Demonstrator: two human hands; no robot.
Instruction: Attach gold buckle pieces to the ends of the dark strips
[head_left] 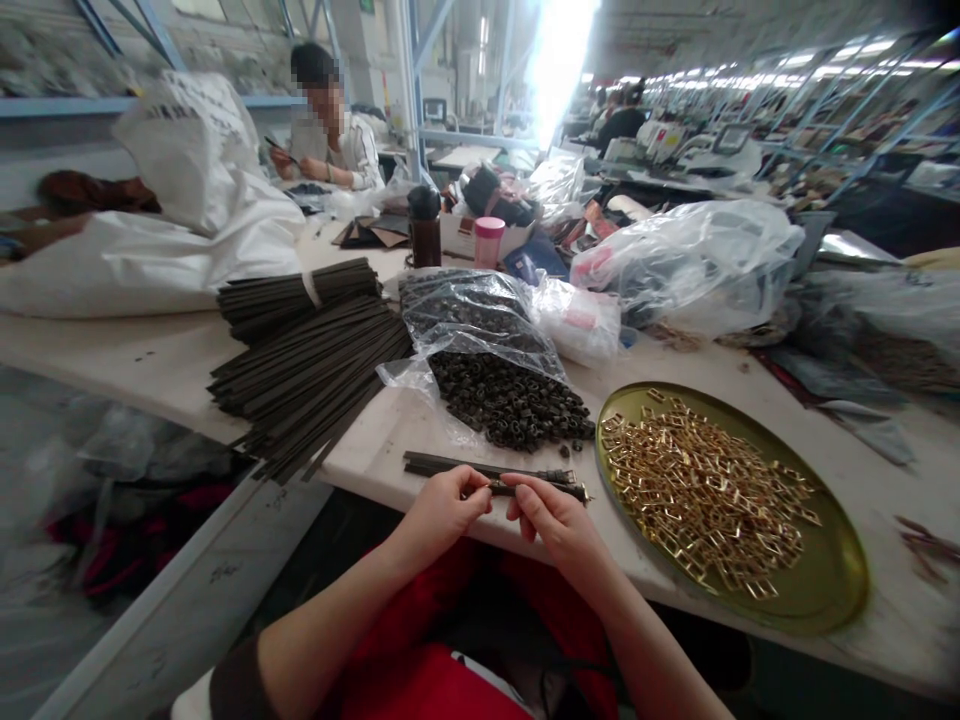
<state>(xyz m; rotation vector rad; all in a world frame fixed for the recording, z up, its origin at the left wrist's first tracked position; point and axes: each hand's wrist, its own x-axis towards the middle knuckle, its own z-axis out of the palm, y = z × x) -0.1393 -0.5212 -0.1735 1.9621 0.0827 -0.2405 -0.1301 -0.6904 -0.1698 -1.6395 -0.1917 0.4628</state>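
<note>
At the front edge of the white table, my left hand (448,505) pinches a small gold buckle (495,484) on a dark strap. Opposite it, my right hand (546,512) has its fingers closed round the strap just right of the buckle. Right behind my hands lie dark straps with buckled ends (442,464). A round gold tray (836,590) to the right bears a heap of gold buckles (705,490). Small black loops (510,405) spill from a clear plastic bag (480,310) beyond my hands. The strap's far parts are partly hidden by my fingers.
Bundles of dark strips (307,370) lie at the left of the table (367,440). Behind stand a dark bottle (425,228) and a pink-lidded cup (488,242). Plastic bags (690,265) fill the back right. A person (330,130) sits beyond a white sack (195,220).
</note>
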